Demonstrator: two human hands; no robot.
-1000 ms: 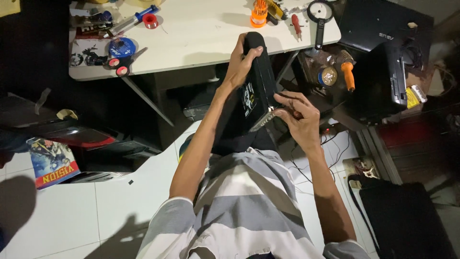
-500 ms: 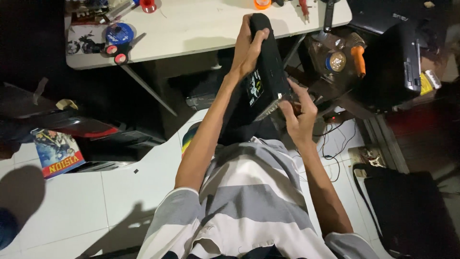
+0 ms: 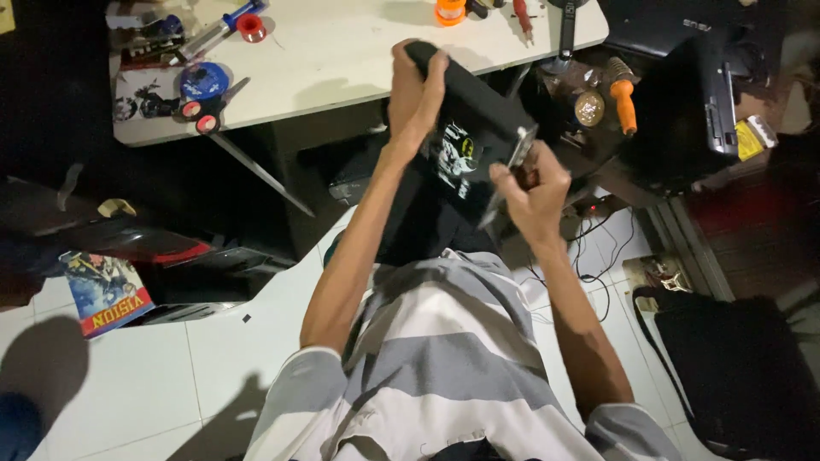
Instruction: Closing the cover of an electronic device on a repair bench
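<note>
Black laptop [image 3: 465, 141], tilted on end: left hand [image 3: 416, 90] clasps top edge; right hand [image 3: 531, 192] closed around screwdriver [image 3: 511, 171] at its side. White worktop [image 3: 342, 51] behind.

L hand [image 3: 416, 90] grips far end of a long black device [image 3: 468, 128], tilted over the lap; R hand [image 3: 531, 186] is closed on a thin metal tool [image 3: 510, 175] at its near edge. White surface [image 3: 342, 60] beyond carries scissors w/ red handles [image 3: 212, 109], a blue disc [image 3: 203, 80], an orange spool [image 3: 449, 11]. Orange-handled tool [image 3: 623, 102] sits to the right. Magazine [image 3: 107, 290] lies on the tiled floor [image 3: 128, 384] at left.
</note>
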